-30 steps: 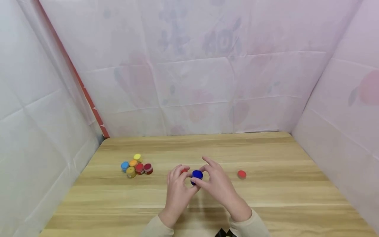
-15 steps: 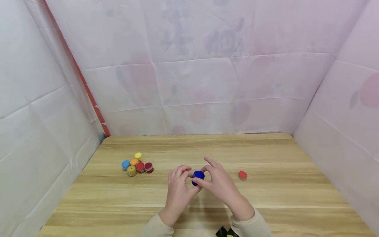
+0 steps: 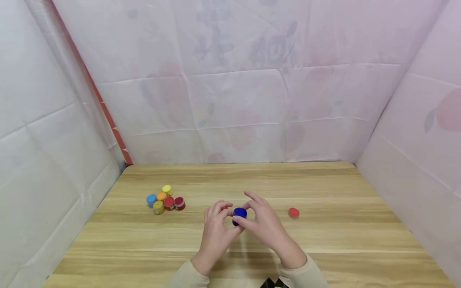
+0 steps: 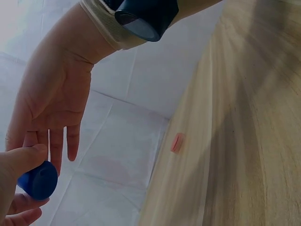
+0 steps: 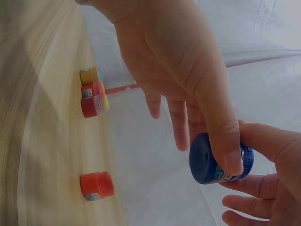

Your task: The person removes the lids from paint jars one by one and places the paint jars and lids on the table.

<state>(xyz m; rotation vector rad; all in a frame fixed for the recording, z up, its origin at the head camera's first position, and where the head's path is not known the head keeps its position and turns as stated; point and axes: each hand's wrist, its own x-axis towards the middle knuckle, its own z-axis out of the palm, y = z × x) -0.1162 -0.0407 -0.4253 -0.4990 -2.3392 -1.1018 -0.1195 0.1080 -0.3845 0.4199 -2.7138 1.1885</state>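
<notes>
A small dark-blue paint jar (image 3: 239, 213) is held in the air between both hands. My left hand (image 3: 217, 231) pinches it from the left with thumb and fingers. My right hand (image 3: 267, 226) pinches it from the right, its thumb across the side with the label in the right wrist view. There the ribbed cap (image 5: 248, 157) of the jar shows beside the left fingers. An orange-red jar (image 5: 96, 186) stands on the table with a bare neck; in the head view the left fingers partly hide it. A flat red lid (image 3: 293, 213) lies right of the hands.
Several capped jars stand grouped on the left of the wooden table (image 3: 324, 188): a light-blue jar (image 3: 151, 201), a yellow jar (image 3: 167, 189), an orange jar (image 3: 161, 196), an ochre jar (image 3: 158, 207), a red jar (image 3: 169, 203) and a dark-red jar (image 3: 179, 203). Cloth walls surround the table.
The head view shifts slightly. Both hands keep their hold on the blue jar in nearly the same place, and the other jars and the lid stay put.
</notes>
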